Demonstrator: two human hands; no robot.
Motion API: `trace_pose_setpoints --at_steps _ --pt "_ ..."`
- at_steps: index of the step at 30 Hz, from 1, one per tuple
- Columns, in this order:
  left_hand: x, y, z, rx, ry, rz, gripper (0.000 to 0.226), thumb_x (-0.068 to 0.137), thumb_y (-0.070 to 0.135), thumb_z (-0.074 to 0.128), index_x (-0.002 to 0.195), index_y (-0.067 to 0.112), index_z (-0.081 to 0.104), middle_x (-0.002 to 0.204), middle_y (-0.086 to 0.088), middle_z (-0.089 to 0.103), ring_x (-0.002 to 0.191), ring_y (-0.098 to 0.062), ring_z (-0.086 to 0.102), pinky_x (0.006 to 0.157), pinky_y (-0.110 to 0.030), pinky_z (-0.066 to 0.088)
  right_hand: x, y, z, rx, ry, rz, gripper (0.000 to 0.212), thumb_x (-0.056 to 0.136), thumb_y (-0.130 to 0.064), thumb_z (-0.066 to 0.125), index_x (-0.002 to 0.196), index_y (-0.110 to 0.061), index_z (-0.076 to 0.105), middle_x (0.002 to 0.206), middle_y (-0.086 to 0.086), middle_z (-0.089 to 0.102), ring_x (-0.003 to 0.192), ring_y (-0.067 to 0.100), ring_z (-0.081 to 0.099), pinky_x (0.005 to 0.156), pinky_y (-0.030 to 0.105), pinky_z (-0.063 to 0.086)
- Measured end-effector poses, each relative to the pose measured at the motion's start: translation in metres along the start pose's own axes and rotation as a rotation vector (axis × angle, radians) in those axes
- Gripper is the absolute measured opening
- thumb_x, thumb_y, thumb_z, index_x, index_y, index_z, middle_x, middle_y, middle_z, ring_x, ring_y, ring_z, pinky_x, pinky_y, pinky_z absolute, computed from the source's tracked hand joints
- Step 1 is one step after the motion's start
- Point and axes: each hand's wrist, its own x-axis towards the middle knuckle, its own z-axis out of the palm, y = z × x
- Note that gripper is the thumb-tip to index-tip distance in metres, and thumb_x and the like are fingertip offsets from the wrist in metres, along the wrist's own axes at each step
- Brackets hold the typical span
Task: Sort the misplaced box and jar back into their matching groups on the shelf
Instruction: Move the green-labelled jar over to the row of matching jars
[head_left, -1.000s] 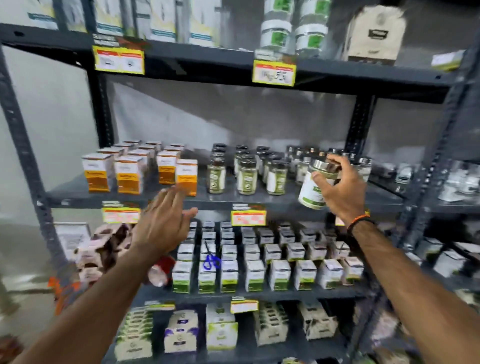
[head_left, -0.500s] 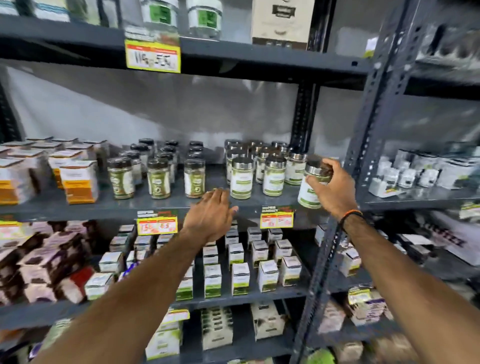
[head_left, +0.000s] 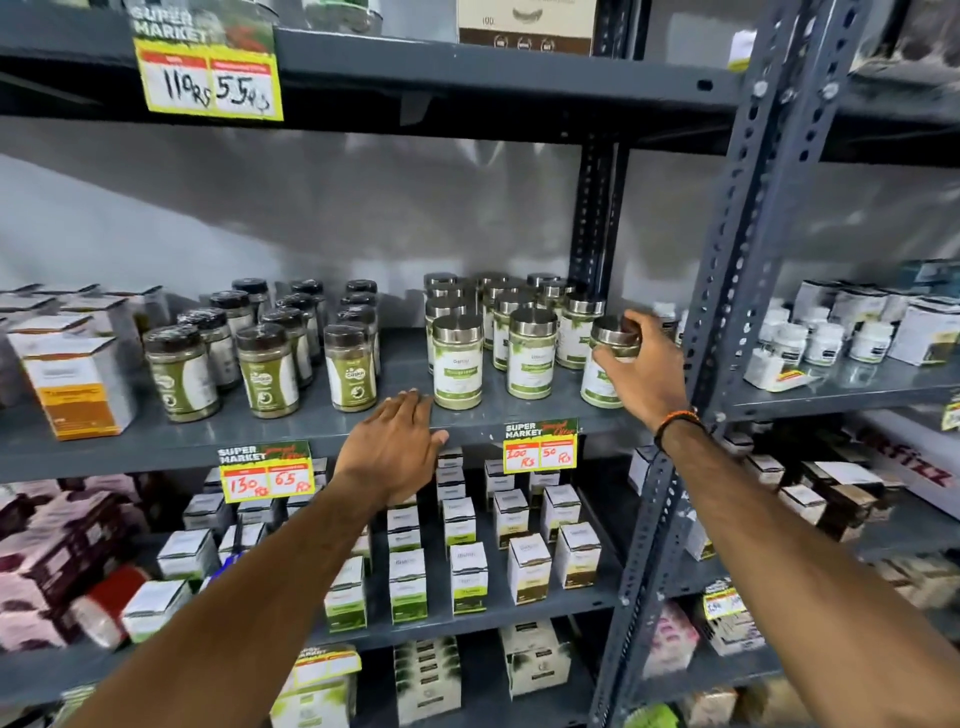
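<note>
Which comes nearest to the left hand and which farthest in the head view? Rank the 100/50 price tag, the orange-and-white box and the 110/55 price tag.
Measured from the left hand resting at the shelf edge:
1. The 100/50 price tag, just to its right on the same shelf edge.
2. The orange-and-white box, far left on that shelf.
3. The 110/55 price tag, on the shelf above, up and left.
</note>
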Motion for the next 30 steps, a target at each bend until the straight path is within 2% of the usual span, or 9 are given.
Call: trace_pose_setpoints --at_steps 1,3,5,7,9,11,16,23,30 --pt "0.000 0.000 0.001 0.008 0.005 0.001 0.071 0.101 0.052 0.015 0.155 0.008 0.029 0.161 -0.016 0.036 0.147 -0.031 0.034 0.118 -0.043 0.029 -0.001 0.001 0.000 0.005 -0.012 0.010 0.081 0.089 -0.038 0.078 0.159 -0.018 0.041 0.147 0.007 0.061 0.133 0.025 0.058 0.113 0.037 0.045" --pt "-0.001 0.001 0.002 0.021 0.021 -0.001 0.068 0.103 0.051 0.018 0.154 0.008 0.030 0.160 -0.016 0.037 0.146 -0.030 0.035 0.118 -0.042 0.029 -0.007 0.005 0.000 0.014 -0.025 0.047 0.098 0.086 -0.040 0.084 0.164 -0.017 0.031 0.156 0.009 0.054 0.142 0.027 0.051 0.120 0.040 0.038" --pt "-0.001 0.001 0.002 0.031 0.036 0.008 0.067 0.103 0.050 0.019 0.154 0.007 0.031 0.159 -0.016 0.039 0.146 -0.031 0.037 0.119 -0.042 0.028 -0.016 0.014 0.002 0.011 -0.032 0.102 0.110 0.074 -0.046 0.093 0.159 -0.011 0.034 0.150 0.010 0.059 0.133 0.027 0.058 0.112 0.034 0.046" --pt "-0.002 0.002 0.002 0.031 0.046 0.016 0.067 0.103 0.049 0.019 0.153 0.007 0.033 0.158 -0.017 0.040 0.145 -0.031 0.038 0.120 -0.041 0.027 -0.024 0.023 0.007 -0.060 -0.044 0.155 0.101 0.067 -0.048 0.097 0.144 -0.007 0.046 0.135 0.010 0.069 0.115 0.025 0.067 0.092 0.028 0.053" --pt "-0.002 0.001 0.003 0.031 0.051 0.015 0.067 0.103 0.049 0.019 0.153 0.007 0.033 0.158 -0.017 0.041 0.145 -0.031 0.038 0.120 -0.041 0.027 -0.025 0.030 0.012 -0.156 -0.043 0.155 0.081 0.068 -0.044 0.097 0.127 -0.008 0.056 0.124 0.010 0.075 0.109 0.028 0.072 0.085 0.031 0.056" --pt "-0.002 0.001 0.004 0.030 0.051 0.009 0.067 0.104 0.050 0.019 0.154 0.007 0.033 0.159 -0.016 0.040 0.145 -0.030 0.038 0.120 -0.041 0.026 -0.019 0.033 0.015 -0.195 -0.044 0.153 0.070 0.071 -0.042 0.095 0.123 -0.009 0.062 0.121 0.009 0.077 0.109 0.029 0.073 0.085 0.034 0.058" --pt "-0.001 -0.001 0.007 0.030 0.059 0.013 0.069 0.103 0.050 0.018 0.152 0.006 0.036 0.156 -0.017 0.043 0.143 -0.031 0.041 0.120 -0.042 0.028 -0.008 0.033 0.022 -0.191 -0.076 0.182 0.062 0.077 -0.039 0.090 0.127 -0.010 0.067 0.123 0.010 0.077 0.113 0.030 0.072 0.093 0.040 0.059" --pt "-0.001 -0.002 0.007 0.024 0.065 0.024 0.068 0.103 0.050 0.018 0.151 0.007 0.037 0.156 -0.017 0.044 0.143 -0.031 0.041 0.120 -0.042 0.029 -0.013 0.028 0.034 -0.105 0.018 0.233 0.059 0.075 -0.035 0.093 0.124 -0.012 0.069 0.120 0.007 0.078 0.110 0.026 0.073 0.087 0.030 0.053" --pt "-0.001 -0.002 0.007 0.019 0.068 0.027 0.068 0.103 0.051 0.018 0.152 0.007 0.036 0.156 -0.017 0.044 0.143 -0.030 0.041 0.120 -0.042 0.028 -0.010 0.026 0.038 -0.087 0.043 0.275 0.058 0.068 -0.037 0.097 0.118 -0.014 0.076 0.115 0.006 0.080 0.103 0.023 0.075 0.084 0.029 0.057"
